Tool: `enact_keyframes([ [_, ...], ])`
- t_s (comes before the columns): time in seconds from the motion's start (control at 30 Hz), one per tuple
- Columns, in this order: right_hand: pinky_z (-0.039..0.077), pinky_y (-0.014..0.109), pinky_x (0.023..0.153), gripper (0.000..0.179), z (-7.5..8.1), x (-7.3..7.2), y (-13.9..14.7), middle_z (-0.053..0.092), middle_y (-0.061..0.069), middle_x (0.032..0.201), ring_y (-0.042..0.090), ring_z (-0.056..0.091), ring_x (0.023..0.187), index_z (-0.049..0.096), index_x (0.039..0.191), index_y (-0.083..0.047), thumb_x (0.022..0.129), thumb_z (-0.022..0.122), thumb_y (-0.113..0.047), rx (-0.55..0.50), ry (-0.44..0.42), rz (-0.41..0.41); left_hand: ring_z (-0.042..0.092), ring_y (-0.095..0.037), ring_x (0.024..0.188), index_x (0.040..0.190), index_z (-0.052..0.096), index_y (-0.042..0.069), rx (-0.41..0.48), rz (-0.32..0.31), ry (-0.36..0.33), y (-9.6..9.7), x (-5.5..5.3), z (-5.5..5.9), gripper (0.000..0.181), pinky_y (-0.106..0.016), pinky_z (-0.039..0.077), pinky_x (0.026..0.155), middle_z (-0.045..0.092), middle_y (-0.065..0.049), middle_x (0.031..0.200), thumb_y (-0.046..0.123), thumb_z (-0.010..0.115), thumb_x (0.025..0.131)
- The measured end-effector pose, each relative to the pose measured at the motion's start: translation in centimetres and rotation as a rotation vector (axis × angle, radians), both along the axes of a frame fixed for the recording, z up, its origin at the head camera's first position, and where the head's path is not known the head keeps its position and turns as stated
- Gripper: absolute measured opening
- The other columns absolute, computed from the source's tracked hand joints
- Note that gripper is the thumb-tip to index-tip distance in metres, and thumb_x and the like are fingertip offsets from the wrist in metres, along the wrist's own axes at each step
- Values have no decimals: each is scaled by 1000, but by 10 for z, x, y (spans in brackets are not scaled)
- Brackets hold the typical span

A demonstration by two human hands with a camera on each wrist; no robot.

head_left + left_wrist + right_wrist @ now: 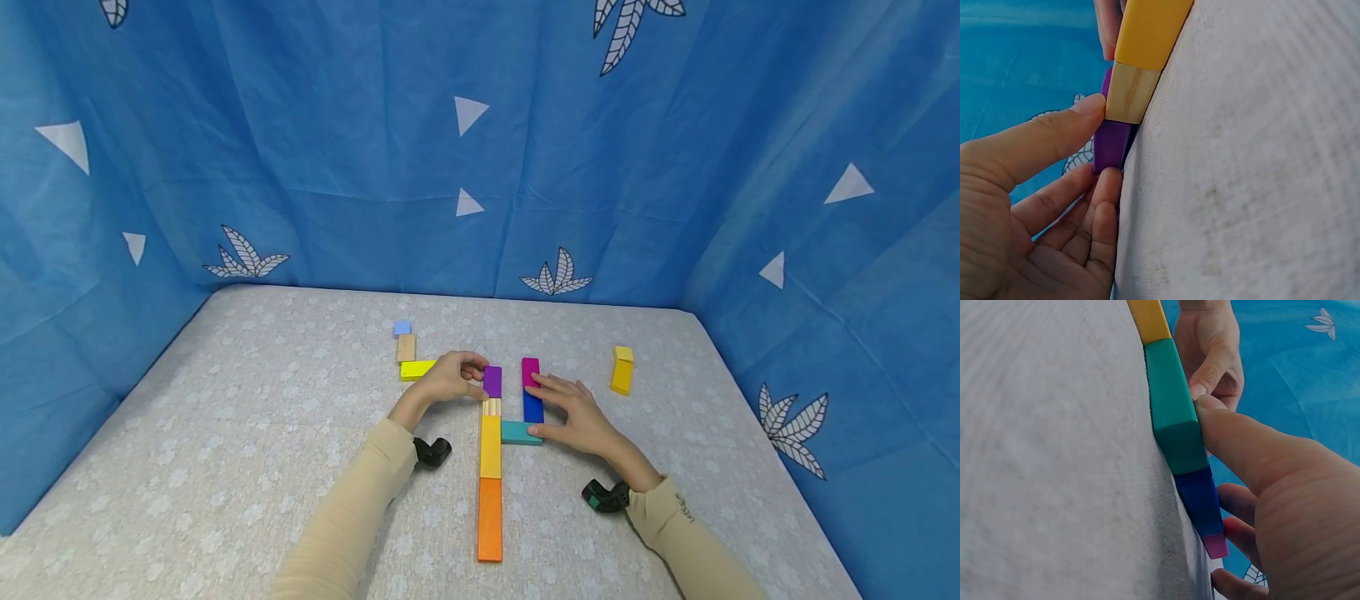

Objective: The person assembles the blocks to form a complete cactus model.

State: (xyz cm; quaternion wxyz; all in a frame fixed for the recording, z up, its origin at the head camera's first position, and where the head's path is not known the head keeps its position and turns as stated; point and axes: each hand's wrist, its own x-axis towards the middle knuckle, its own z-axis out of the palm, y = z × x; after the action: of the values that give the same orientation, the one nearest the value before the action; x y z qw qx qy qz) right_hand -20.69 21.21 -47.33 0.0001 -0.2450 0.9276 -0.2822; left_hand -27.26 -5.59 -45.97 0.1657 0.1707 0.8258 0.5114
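A straight row on the table holds an orange block point(490, 520), a yellow block point(491, 447), a bare wooden block point(1132, 94) and a purple block point(492, 382). My left hand point(448, 378) holds the purple block at the row's far end, the thumb beside its joint with the wooden one and the fingers curled at its other end. A teal block point(517, 432) juts right from the yellow block. Beyond it run a blue block point(532, 407) and a magenta block point(530, 371). My right hand point(576, 417) rests spread, thumb on the teal block, fingers over the blue and magenta ones.
Left of the row lie a bright yellow block point(416, 371), a tan block point(407, 348) and a light blue block point(402, 327). Two yellow blocks point(622, 377) sit at the right. A blue curtain point(420, 150) surrounds the table's back and sides.
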Motion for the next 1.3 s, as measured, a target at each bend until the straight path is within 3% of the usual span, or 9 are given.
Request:
enact_keyframes([
  [0.2,13,75,111,66,0,0,0,44,10,152,38,36,142,57,139,-19,80,78,-42,0,5,2,58,-26,99,128,58,-4,12,-10,-7,-1,1,0,60,-26,50,83,64,-19,110,4,83,73],
  [0.43,12,75,111,66,1,0,0,44,10,152,39,36,142,57,139,-18,81,78,-41,-4,3,5,57,-17,93,125,61,0,2,11,-9,1,1,1,58,-26,50,85,65,-9,104,4,84,71],
  [1.0,12,75,111,66,2,0,1,44,10,152,39,35,142,57,139,-18,81,78,-41,-7,-12,-2,56,-18,92,123,62,1,-10,24,2,3,-1,0,55,-28,50,87,64,-9,101,5,84,73],
  [1.1,12,75,111,66,1,0,1,43,10,153,39,35,143,57,139,-19,81,77,-42,-4,-19,-2,58,-18,94,126,61,1,-25,37,37,3,1,0,55,-31,51,88,65,-9,104,9,82,76],
  [1.3,11,74,112,67,1,-1,1,43,9,153,38,34,144,56,140,-19,81,77,-42,-2,-25,0,60,-24,108,127,62,2,-92,49,225,0,13,2,51,-40,51,95,62,-9,120,18,78,81],
])
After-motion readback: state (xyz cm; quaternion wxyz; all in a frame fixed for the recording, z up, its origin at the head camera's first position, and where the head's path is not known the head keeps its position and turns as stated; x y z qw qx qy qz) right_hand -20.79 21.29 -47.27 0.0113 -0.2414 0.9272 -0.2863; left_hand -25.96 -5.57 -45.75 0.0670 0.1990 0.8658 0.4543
